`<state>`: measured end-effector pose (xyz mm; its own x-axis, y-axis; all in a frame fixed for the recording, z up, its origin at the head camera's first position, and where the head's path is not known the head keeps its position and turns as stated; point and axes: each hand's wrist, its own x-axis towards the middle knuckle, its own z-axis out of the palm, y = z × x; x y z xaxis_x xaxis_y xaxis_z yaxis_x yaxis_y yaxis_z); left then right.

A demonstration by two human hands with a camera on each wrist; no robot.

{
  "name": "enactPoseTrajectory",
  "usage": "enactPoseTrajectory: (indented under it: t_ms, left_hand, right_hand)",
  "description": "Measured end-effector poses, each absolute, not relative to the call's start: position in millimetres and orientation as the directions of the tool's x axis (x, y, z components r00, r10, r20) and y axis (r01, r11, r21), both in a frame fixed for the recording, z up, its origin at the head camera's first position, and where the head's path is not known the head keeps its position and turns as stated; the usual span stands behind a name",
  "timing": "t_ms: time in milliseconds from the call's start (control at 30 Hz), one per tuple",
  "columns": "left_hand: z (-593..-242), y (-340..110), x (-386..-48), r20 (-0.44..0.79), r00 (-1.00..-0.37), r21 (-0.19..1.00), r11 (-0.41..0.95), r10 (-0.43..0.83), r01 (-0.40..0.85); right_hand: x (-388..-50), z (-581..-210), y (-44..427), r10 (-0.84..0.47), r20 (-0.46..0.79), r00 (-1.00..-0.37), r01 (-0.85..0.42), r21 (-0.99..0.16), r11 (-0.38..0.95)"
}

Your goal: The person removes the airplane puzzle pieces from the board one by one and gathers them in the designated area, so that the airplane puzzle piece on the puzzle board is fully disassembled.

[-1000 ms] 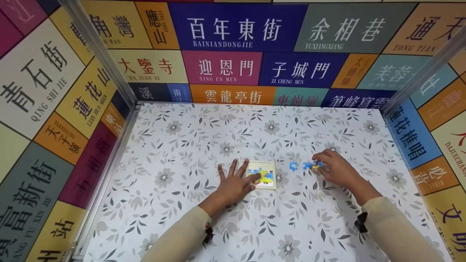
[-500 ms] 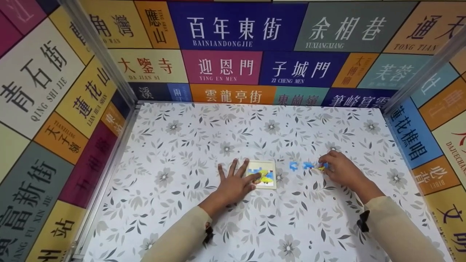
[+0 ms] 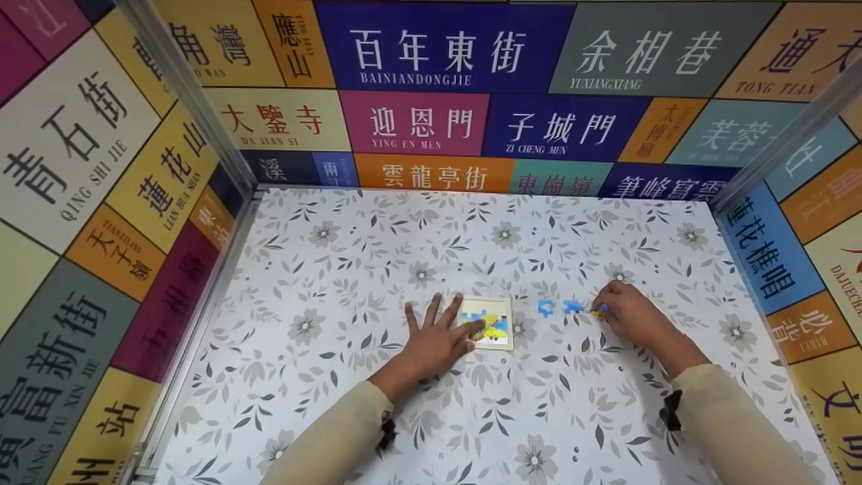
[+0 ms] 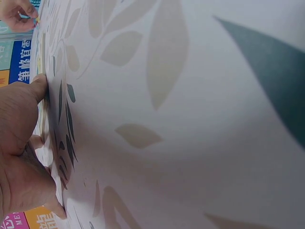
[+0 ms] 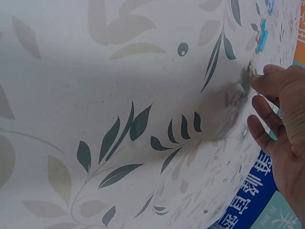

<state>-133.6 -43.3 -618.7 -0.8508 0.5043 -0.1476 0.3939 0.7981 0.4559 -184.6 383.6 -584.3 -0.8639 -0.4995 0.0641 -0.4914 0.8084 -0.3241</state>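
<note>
A small square puzzle board (image 3: 500,301) with a pale frame lies mid-table, partly filled with yellow and blue pieces. My left hand (image 3: 431,347) is spread flat, its index finger and thumb resting on the board's left side and covering part of the picture. To the right, my right hand (image 3: 632,315) pinches a small blue and yellow puzzle piece (image 3: 597,311) at the tabletop, most of it hidden by the fingertips. Between the hands lie two loose blue pieces, a left one (image 3: 545,308) and a right one (image 3: 572,307). In the right wrist view, the pinched piece (image 5: 252,68) shows edge-on.
The table (image 3: 377,236) has a white covering printed with grey flowers and leaves. Upright panels with coloured, lettered blocks stand behind it, such as the back wall (image 3: 417,121), and along both sides.
My right hand has shifted slightly right with the pinched piece, which now sits a little apart from the right loose piece. My left hand stays in place on the board.
</note>
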Motion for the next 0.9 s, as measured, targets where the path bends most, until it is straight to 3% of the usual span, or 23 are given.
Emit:
enactPoseTrajectory:
  t_ms: [900]
  left_hand:
    - [-620.9, -42.9, -134.2, -0.163, -0.853, 0.444, 0.809, 0.496, 0.385]
  right_hand:
    - [-187.3, -591.5, 388.3, -0.615, 0.201, -0.763, -0.647, -0.225, 0.729]
